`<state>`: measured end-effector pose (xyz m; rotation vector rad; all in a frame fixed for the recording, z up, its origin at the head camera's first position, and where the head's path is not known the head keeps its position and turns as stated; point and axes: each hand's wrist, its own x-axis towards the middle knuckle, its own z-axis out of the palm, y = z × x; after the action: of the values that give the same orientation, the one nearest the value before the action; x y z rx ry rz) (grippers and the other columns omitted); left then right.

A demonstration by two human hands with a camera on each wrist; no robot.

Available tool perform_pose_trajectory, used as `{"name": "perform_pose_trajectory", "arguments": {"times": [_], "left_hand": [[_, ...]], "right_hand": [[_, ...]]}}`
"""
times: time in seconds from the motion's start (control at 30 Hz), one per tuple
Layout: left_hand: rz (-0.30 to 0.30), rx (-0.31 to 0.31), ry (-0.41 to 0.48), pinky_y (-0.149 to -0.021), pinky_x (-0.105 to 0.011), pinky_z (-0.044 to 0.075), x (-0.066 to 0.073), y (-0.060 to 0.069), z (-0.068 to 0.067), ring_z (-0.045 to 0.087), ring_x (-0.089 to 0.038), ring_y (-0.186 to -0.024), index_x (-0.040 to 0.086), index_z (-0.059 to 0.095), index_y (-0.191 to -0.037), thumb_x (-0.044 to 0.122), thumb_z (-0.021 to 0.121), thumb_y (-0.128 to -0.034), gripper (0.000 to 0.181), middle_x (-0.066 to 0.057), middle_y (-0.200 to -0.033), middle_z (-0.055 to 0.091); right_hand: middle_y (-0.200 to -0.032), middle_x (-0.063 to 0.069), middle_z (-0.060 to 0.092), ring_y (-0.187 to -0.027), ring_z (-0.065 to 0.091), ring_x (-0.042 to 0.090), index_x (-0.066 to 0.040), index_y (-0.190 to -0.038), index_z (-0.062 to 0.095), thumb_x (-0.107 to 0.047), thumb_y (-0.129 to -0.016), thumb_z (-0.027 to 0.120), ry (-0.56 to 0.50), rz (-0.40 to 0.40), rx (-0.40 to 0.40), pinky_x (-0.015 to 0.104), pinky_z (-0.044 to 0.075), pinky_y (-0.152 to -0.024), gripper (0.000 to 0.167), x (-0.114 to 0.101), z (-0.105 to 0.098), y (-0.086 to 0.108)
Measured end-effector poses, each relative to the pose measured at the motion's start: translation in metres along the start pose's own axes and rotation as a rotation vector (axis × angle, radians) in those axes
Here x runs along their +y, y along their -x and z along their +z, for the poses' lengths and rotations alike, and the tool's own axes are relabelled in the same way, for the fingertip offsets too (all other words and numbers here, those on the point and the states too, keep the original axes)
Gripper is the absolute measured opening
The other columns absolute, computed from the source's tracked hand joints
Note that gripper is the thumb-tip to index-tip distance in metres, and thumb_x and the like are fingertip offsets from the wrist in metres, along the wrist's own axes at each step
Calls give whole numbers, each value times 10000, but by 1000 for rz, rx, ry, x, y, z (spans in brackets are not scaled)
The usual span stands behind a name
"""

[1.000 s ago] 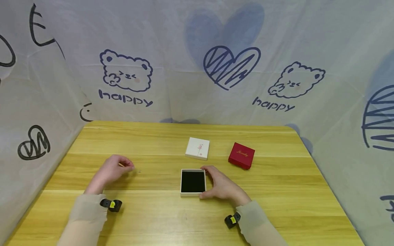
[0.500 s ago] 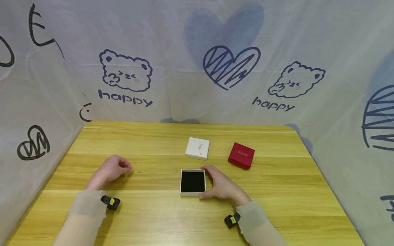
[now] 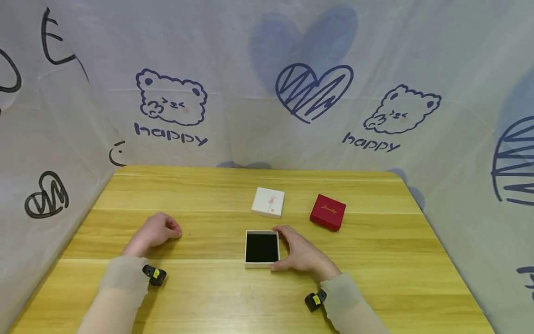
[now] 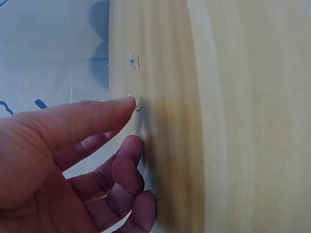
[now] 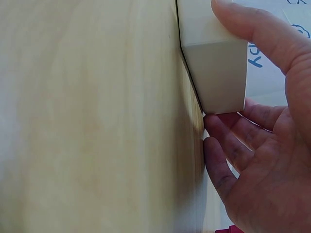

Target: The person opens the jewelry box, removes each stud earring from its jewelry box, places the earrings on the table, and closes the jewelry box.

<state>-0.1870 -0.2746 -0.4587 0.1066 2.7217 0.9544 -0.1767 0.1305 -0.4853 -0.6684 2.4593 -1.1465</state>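
My left hand is low over the left part of the table. In the left wrist view, its thumb and a finger pinch a small silvery piece, mostly hidden, with thin points poking past the thumb tip. Just beyond lies a small silver star-shaped ornament, a speck in the head view. My right hand grips the right side of a white open box bottom with a black pad inside. Its thumb is at the near corner and its fingers at the far one.
Behind the open box lies a white lid with a pink flower print. To its right sits a red jewelry box. Both are on the wooden table, which a printed cloth backs.
My left hand shifts slightly left, then a little back to the right, and its fingertips end slightly lower. The right hand and the boxes stay put.
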Motion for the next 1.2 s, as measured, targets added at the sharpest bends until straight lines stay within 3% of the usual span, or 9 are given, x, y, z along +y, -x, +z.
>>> {"name": "perform_pose_trajectory", "arguments": {"times": [0.3,0.8,1.2], "left_hand": [[-9,6,-18,-662,-341,436,-1,-2,1,538,-201,-735,-6,710,-856,81,704,-881,91,-66,-832,657],[9,10,-46,-626,-332,407,0,2,-3,499,-190,-698,-29,721,-927,141,634,-948,192,-82,-841,646],[64,42,-3,-631,-343,427,29,10,3,513,-202,-714,-31,659,-1049,170,636,-947,227,-81,-860,596]], "right_hand": [[-1392,51,462,-1257,440,239,-92,-1444,403,-303,-681,908,-2,5,1,457,315,-1096,938,-1,0,1],[-1393,38,460,-1263,435,227,-106,-1451,400,-310,-678,909,-5,15,-1,448,308,-1101,947,-1,0,2],[-1387,32,461,-1257,437,224,-106,-1447,403,-318,-676,909,-7,10,0,451,308,-1100,947,-1,0,2]]}}
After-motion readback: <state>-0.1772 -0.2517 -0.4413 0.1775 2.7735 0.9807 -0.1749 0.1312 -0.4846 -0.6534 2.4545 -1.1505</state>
